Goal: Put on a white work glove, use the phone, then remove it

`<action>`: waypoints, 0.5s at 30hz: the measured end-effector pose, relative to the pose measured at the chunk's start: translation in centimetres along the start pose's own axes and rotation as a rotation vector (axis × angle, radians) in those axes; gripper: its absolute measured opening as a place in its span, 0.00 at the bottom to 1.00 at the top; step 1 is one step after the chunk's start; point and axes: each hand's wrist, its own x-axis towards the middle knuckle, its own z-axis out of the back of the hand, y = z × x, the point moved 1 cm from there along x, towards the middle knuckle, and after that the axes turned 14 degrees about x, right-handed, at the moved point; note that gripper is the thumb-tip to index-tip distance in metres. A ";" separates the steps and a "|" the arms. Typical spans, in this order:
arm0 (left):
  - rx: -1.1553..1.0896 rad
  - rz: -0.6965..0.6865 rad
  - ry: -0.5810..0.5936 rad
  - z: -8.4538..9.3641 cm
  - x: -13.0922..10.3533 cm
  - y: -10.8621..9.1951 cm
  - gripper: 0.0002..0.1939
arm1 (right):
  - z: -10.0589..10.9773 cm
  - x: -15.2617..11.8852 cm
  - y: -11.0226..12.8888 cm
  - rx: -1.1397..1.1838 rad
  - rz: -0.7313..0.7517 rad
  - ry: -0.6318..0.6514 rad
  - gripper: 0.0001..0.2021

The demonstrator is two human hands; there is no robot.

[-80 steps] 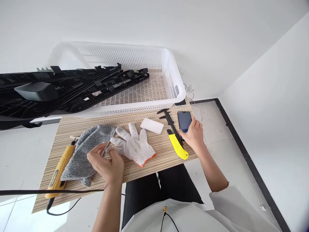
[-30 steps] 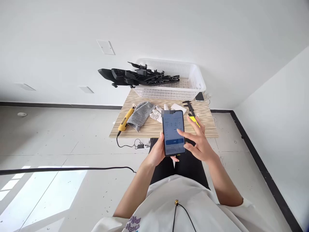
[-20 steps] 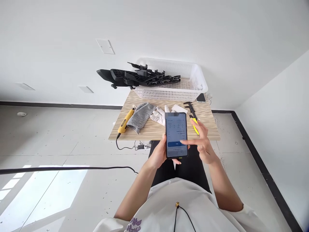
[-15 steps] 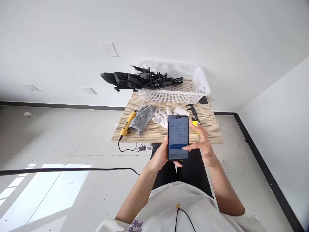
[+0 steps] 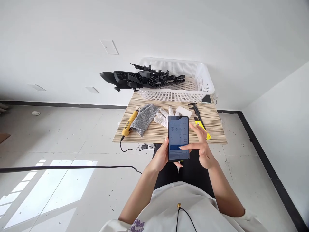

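A smartphone [image 5: 178, 135] with a lit screen is upright in my left hand [image 5: 160, 158], whose thumb lies along its left edge and whose fingers pass behind it. My right hand [image 5: 204, 149] is on the other side with its fingers apart. Its index fingertip is over the blue button low on the screen; whether it touches the glass I cannot tell. Just beyond the right hand lies a yellow utility knife [image 5: 203, 130] on the table. Behind the phone, white gloves [image 5: 162, 117] are partly hidden.
On the wood-striped table [image 5: 154, 137] lie a yellow corded tool [image 5: 129, 124], a grey cloth [image 5: 146, 119], a black caliper [image 5: 197, 112] and a white block [image 5: 183, 111]. A white basket [image 5: 176, 96] holding black plastic parts [image 5: 142, 79] stands at the back, the parts overhanging leftward.
My right index finger has shifted left across the blue button. The view has turned slightly, so the table sits a little farther right, and more of the utility knife shows.
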 end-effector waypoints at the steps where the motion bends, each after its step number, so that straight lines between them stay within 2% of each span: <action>1: 0.004 0.002 -0.005 0.0 0.0 0.1 0.39 | 0.0 -0.1 -0.1 0.011 -0.010 -0.001 0.46; 4: 0.004 0.010 -0.020 0.0 -0.1 0.6 0.39 | 0.0 -0.4 -0.7 0.079 -0.043 -0.032 0.46; 6: 0.005 0.027 -0.019 0.1 -0.2 1.2 0.39 | -0.3 -0.8 -1.4 0.140 -0.041 -0.007 0.44; 8: 0.005 0.046 -0.021 0.3 -0.3 2.1 0.39 | -0.8 -1.2 -2.3 0.183 -0.049 0.001 0.39; 11: -0.039 0.074 -0.028 0.8 -0.2 3.8 0.38 | -1.9 -1.9 -4.0 0.278 -0.051 -0.064 0.33; 13: -0.084 0.076 -0.034 1.1 0.0 4.8 0.39 | -2.7 -2.4 -5.0 0.345 -0.009 -0.056 0.33; 15: -0.095 0.062 -0.047 1.4 0.4 5.6 0.39 | -3.5 -2.6 -5.8 0.312 0.002 -0.014 0.35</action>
